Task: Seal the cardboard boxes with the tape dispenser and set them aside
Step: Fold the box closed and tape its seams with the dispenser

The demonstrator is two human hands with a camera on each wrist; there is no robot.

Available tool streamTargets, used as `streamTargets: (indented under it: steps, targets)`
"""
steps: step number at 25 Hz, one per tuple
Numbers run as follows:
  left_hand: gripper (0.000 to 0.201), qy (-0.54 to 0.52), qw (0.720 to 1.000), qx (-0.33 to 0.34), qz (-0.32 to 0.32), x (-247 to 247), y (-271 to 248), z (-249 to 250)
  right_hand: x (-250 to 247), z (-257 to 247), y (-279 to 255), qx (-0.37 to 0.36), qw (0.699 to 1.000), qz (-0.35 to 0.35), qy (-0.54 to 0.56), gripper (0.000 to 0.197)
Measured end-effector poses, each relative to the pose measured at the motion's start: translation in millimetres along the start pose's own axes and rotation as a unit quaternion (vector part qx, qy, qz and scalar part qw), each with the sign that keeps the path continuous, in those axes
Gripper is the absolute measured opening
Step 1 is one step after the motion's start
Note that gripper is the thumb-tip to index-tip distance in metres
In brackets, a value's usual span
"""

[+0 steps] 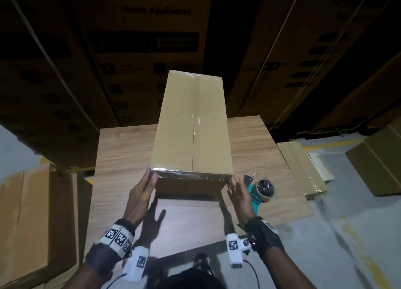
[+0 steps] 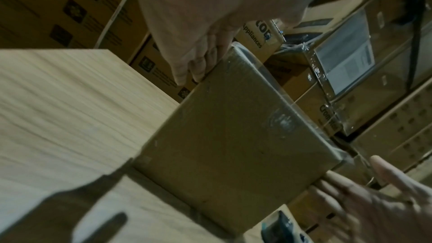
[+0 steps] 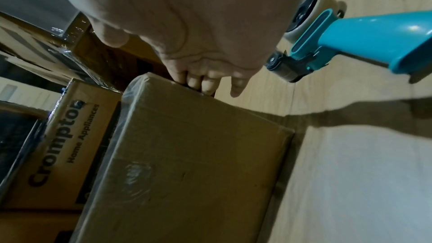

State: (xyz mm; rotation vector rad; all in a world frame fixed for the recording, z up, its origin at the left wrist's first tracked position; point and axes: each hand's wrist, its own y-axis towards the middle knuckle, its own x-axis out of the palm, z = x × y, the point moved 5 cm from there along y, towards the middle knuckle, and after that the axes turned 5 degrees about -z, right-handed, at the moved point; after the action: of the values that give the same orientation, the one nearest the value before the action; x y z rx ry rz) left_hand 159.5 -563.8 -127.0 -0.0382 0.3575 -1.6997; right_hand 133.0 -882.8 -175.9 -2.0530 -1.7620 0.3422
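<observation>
both hands, left hand at 9 o'clock and right hand at 3, press seemingly straight fingers against the taped cardboard box; tape dispenser lies beside.

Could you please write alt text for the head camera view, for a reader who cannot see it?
Seen from above, a person's left hand and right hand press flat against the two near corners of a taped cardboard box on a wooden table. A teal tape dispenser lies on the table beside the right hand, with large cartons stacked behind.
</observation>
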Motion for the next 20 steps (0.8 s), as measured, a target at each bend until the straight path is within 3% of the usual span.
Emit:
streamTargets:
  steps: [2,3,5,6,7,9,11,13,20]
  targets:
    - [0.108,0.016,1.000,0.013,-0.023,-16,-13,-9,-10,4,-8,-0.012,0.999,-0.029,-0.020,0.123]
    - [0.098,0.033,0.999,0.025,-0.034,-22,-19,-8,-18,-1,-12,-0.041,0.996,-0.045,-0.058,0.104]
    - [0.060,0.079,0.995,0.056,-0.030,-34,-19,2,-37,-22,-13,-0.126,0.976,-0.017,-0.177,0.058]
    - [0.045,0.111,0.991,0.076,-0.019,-40,-13,8,-47,-35,-11,-0.166,0.955,0.003,-0.247,0.052]
    - [0.043,0.152,0.983,0.102,-0.012,-48,-5,13,-50,-51,-8,-0.212,0.917,0.011,-0.339,0.066]
    - [0.061,0.271,0.949,0.156,-0.044,-56,12,21,-44,-73,-2,-0.253,0.814,-0.014,-0.523,0.091]
    - [0.067,0.366,0.908,0.181,-0.097,-57,27,22,-34,-82,4,-0.256,0.737,-0.058,-0.623,0.094]
    - [0.063,0.372,0.900,0.196,-0.113,-58,35,24,-29,-82,10,-0.243,0.720,-0.084,-0.645,0.093]
    - [0.054,0.326,0.916,0.197,-0.124,-57,50,35,-18,-77,20,-0.231,0.695,-0.096,-0.674,0.081]
